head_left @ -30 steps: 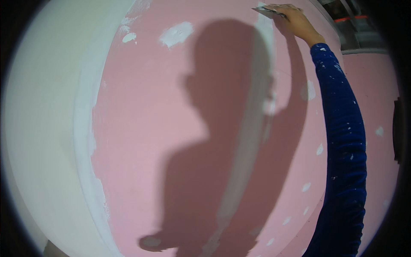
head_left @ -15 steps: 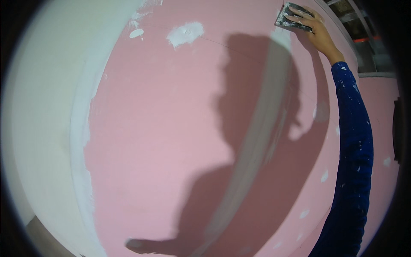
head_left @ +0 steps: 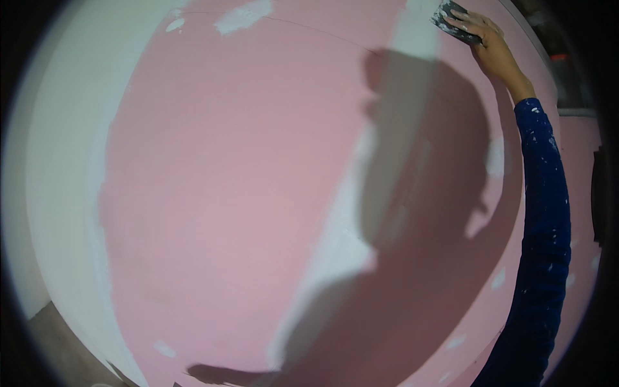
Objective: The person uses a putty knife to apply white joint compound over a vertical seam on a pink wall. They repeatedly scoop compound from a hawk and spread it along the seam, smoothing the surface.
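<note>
My right hand [head_left: 495,55] is raised high at the upper right, its fingers spread over the back of a broad putty knife [head_left: 443,17]. The dark blade is smeared with white compound and lies at the pink wall [head_left: 219,174]. Just left of the blade runs a long, pale filled seam [head_left: 332,238], slanting down the wall to the lower middle. My right arm wears a blue sleeve [head_left: 545,238] flecked with white. My left hand is out of view.
White patches, one at the upper left [head_left: 245,16], dot the pink surface. A pale wall [head_left: 71,168] meets it on the left. My shadow covers much of the seam. A framed opening [head_left: 577,77] is at the upper right, and grey floor [head_left: 61,342] shows at the lower left.
The view has shifted, so the upper-left patches sit higher and further left. My right hand and the knife have moved from over the seam's upper end to its right side.
</note>
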Action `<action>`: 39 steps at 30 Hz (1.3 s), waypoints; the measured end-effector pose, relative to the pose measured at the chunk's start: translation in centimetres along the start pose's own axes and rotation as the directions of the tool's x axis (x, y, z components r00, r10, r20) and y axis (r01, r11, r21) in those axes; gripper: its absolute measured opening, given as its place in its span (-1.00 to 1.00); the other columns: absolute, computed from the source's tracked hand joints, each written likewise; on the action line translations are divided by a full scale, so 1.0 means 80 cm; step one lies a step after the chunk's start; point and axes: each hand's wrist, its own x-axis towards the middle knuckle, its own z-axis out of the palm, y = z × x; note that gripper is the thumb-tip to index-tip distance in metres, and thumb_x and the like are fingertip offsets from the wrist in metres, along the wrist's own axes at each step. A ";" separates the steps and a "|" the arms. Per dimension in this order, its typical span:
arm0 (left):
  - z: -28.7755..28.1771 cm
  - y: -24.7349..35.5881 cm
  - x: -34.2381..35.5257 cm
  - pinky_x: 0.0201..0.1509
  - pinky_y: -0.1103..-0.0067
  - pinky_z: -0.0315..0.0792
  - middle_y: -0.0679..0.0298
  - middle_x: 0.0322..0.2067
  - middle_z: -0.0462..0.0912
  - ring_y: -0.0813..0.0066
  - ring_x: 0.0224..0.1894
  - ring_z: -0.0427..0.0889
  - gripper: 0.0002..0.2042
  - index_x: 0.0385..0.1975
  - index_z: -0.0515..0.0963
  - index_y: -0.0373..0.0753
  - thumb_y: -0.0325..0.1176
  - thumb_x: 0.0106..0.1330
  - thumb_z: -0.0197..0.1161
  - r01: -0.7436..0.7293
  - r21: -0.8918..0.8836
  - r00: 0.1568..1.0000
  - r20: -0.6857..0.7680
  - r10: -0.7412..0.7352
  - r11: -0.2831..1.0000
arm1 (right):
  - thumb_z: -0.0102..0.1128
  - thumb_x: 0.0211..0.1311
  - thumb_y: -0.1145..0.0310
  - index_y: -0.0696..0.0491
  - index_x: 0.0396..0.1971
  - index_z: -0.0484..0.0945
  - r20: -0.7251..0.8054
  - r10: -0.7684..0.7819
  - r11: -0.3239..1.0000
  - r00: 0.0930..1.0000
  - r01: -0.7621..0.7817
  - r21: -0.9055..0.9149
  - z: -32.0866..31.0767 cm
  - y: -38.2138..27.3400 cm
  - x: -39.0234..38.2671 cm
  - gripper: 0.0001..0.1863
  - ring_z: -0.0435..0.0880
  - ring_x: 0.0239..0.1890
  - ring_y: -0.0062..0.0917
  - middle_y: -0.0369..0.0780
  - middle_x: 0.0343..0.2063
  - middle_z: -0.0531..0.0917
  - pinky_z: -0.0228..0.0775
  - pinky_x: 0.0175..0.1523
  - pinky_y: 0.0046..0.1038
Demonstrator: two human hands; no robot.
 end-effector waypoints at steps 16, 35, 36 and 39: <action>-0.145 -0.057 0.051 0.14 0.08 0.45 -0.15 0.01 0.68 -0.14 0.09 0.63 -0.58 0.14 0.57 -0.29 -0.11 0.49 0.08 -0.123 -0.061 0.990 0.058 0.126 0.991 | 0.07 0.20 0.42 -0.08 0.25 0.61 0.126 0.332 0.942 0.935 -0.335 0.004 0.002 -0.042 0.154 -0.44 0.71 0.06 -0.04 0.04 -0.02 0.74 0.52 0.19 -0.17; -0.133 -0.139 0.054 0.17 0.18 0.44 -0.06 0.06 0.70 0.01 0.11 0.64 -0.51 0.18 0.58 -0.28 0.02 0.58 0.04 -0.286 0.136 0.942 0.222 0.252 0.948 | 0.06 0.25 0.68 -0.15 0.28 0.61 0.107 0.093 0.995 0.990 -0.089 -0.037 -0.140 -0.112 0.064 -0.38 0.40 0.42 -0.14 -0.21 0.32 0.59 0.09 0.56 -0.13; -0.126 -0.134 0.043 0.17 0.18 0.44 -0.07 0.05 0.70 0.00 0.12 0.64 -0.51 0.17 0.58 -0.28 0.02 0.57 0.06 -0.246 0.066 0.950 0.215 0.227 0.967 | 0.05 0.26 0.68 -0.14 0.27 0.62 0.090 0.066 0.996 0.994 -0.060 -0.062 -0.144 -0.107 0.062 -0.39 0.40 0.42 -0.15 -0.23 0.31 0.59 0.07 0.56 -0.13; -0.126 -0.129 0.062 0.17 0.16 0.44 -0.09 0.01 0.72 -0.03 0.13 0.64 -0.51 0.15 0.60 -0.30 0.02 0.53 0.12 -0.120 -0.133 0.971 0.189 0.144 0.984 | 0.06 0.29 0.64 -0.12 0.26 0.62 0.061 0.063 0.992 0.996 -0.056 -0.110 -0.118 -0.101 0.066 -0.43 0.39 0.43 -0.16 -0.21 0.29 0.61 0.03 0.57 -0.15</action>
